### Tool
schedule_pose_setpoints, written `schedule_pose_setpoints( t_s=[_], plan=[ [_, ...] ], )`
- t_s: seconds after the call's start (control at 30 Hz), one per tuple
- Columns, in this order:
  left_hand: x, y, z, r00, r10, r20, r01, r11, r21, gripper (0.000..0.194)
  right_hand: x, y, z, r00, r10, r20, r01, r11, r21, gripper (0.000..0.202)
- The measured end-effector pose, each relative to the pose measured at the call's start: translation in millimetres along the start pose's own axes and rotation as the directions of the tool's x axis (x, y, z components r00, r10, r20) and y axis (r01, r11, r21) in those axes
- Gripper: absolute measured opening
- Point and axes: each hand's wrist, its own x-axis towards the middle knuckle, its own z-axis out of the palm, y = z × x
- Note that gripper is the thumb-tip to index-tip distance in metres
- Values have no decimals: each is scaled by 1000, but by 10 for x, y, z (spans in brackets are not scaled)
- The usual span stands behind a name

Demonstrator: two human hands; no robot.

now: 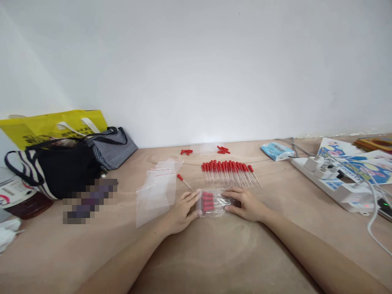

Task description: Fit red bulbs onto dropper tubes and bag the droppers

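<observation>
A clear zip bag (pixel 219 213) lies flat in front of me, with several red-bulbed droppers (pixel 208 202) side by side inside it. Its left end, where the zip strip is, sits in the fingers of my left hand (pixel 183 210). At the other end, by the droppers' tips, my right hand (pixel 245 204) has its thumb and fingers closed on the plastic. A single dropper (pixel 180 177) lies just beyond my left hand. Behind the bag a row of droppers (pixel 228 167) points its red bulbs at the wall. Flat zip bags (pixel 157 190) overlap to the left.
Loose red bulbs (pixel 186 152) and more bulbs (pixel 223 150) lie near the wall around some clear tubes (pixel 208 148). At right are a blue tissue pack (pixel 277 151), a power strip (pixel 333 185) with cables, and printed sheets (pixel 364 165). Bags, including a striped one (pixel 112 149), stand left.
</observation>
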Motion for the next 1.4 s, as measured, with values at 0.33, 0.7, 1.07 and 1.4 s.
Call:
schedule_pose_setpoints(
  t_s=[0.33, 0.7, 1.07, 1.4],
  plan=[
    [401, -553, -492, 981, 45, -187, 55, 865, 498, 24, -21, 9, 27, 1000, -25, 5, 25, 1000, -10, 48],
    [372, -668, -840, 998, 50, -50, -11, 807, 591, 14, -4, -7, 17, 999, -30, 26, 30, 999, -14, 48],
    [-327, -341, -563, 983, 89, -163, -2, 882, 470, 23, -8, 7, 24, 999, -24, 37, 24, 1000, -3, 48],
    [-245, -329, -487, 984, 51, -173, 21, 921, 390, 21, -13, 8, 22, 999, -24, 22, 24, 1000, 3, 48]
  ],
)
